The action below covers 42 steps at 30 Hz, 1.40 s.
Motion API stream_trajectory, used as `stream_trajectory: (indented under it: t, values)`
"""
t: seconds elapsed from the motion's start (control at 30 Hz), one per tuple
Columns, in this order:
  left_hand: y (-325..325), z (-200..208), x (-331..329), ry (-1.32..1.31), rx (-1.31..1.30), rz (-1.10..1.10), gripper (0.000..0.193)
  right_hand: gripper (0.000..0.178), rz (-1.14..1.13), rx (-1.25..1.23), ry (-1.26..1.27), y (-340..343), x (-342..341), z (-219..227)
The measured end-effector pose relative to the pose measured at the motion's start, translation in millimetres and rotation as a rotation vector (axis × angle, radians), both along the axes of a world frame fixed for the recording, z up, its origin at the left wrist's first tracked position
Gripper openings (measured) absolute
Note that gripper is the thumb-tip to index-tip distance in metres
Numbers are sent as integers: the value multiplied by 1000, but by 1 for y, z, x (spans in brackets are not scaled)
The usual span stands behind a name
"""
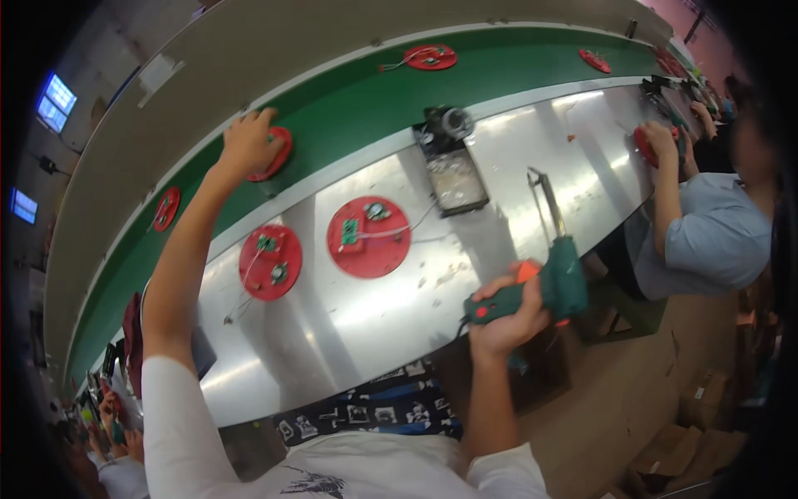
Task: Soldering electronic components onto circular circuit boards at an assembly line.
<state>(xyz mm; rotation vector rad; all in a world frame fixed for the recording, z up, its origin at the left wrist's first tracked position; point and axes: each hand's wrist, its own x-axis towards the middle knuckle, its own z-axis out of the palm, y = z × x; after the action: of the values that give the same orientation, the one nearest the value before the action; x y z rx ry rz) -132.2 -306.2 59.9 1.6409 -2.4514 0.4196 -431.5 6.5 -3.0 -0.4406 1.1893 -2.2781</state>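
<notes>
My left hand (249, 143) reaches far out over the green belt, its fingers curled over the edge of a red disc (281, 156). The hand hides part of that disc. In my right hand (509, 320) is a green soldering gun (567, 279), its long thin tip pointing away from me above the metal bench. Two more red discs lie on the bench between my arms, a larger one (382, 259) and one to its left (270, 283). Each carries a small green circuit board, a round metal part and thin pale wires.
A black soldering stand with a tray (455, 181) stands by the belt on the metal bench (332, 333). Other red discs ride the green belt (349, 91), one (431, 57) ahead and one (167, 209) at left. A co-worker (715, 216) works at right; cardboard boxes (673, 449) sit below.
</notes>
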Motion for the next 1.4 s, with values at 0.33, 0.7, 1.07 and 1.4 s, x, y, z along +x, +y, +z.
stream_trajectory:
  t: [0.33,0.7,1.07,1.4]
  values:
    - [-199,-60,-285,252,352,-97,84,29,-41,162,88,-13,1,-6]
    - [-192,-68,-290,346,262,-200,68,29,9,159,133,-11,-10,8]
    - [19,31,-83,242,286,-588,50,28,-52,97,106,-21,-3,3]
    - [293,39,66,43,336,-455,54,31,-49,196,95,-12,-4,-2]
